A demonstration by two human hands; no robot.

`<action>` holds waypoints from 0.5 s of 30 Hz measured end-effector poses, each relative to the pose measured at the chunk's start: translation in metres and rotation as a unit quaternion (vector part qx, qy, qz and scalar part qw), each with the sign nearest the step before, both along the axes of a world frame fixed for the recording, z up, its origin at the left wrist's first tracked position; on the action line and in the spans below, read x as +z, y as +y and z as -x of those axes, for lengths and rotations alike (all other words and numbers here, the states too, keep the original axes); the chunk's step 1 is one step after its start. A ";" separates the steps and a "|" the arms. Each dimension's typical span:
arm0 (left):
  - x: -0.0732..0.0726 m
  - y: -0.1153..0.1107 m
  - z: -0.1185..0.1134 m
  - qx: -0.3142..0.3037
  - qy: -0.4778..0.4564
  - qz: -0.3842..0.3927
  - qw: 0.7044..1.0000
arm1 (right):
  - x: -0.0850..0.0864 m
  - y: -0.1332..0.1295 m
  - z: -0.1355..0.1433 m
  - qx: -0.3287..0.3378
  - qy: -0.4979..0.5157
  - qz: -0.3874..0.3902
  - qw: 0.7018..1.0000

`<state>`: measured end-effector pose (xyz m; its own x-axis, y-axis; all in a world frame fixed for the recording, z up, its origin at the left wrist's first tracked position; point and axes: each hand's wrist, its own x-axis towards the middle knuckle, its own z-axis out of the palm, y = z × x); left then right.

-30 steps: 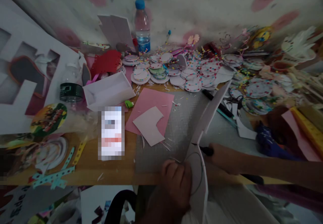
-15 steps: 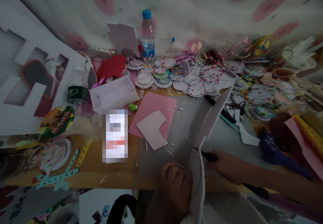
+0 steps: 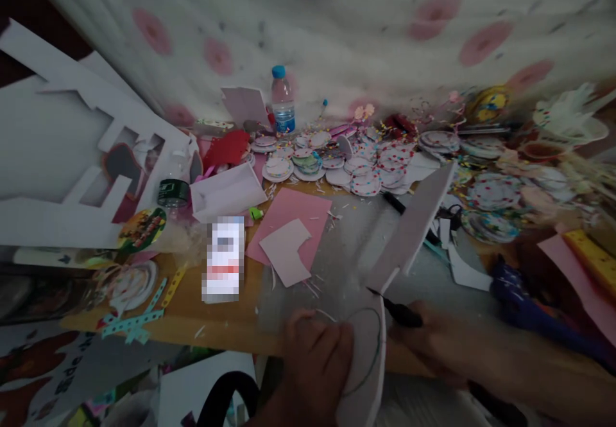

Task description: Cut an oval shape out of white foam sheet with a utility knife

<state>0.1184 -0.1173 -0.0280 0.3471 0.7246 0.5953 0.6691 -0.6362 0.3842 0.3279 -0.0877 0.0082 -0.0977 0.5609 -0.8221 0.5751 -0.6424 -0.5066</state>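
Crossing the edge of a flat white foam board (image 3: 409,228), a black-handled blade (image 3: 405,314) is held in the right hand (image 3: 426,337), the left hand (image 3: 317,359) gripping the board.

Craft workspace, cut white boards (image 3: 48,138), decorated discs (image 3: 366,182)

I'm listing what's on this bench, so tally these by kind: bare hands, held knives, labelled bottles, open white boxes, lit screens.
Bare hands: 2 (left hand, right hand)
Held knives: 1 (black-handled knife)
Labelled bottles: 2 (blue-capped bottle, green-labelled bottle)
Open white boxes: 1 (white box)
Lit screens: 1 (blurred screen)
Total: 7
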 end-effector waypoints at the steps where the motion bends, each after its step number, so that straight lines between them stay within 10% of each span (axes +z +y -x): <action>1: 0.000 0.002 -0.003 0.013 -0.014 -0.008 1.000 | 0.001 0.001 0.001 0.000 0.005 0.017 1.000; 9: 0.029 0.007 -0.017 0.009 -0.114 0.106 0.988 | -0.010 0.001 -0.013 0.064 0.035 -0.191 0.979; 15: 0.024 0.002 -0.016 0.012 -0.087 0.149 0.985 | -0.016 -0.004 -0.013 0.012 0.090 -0.112 0.990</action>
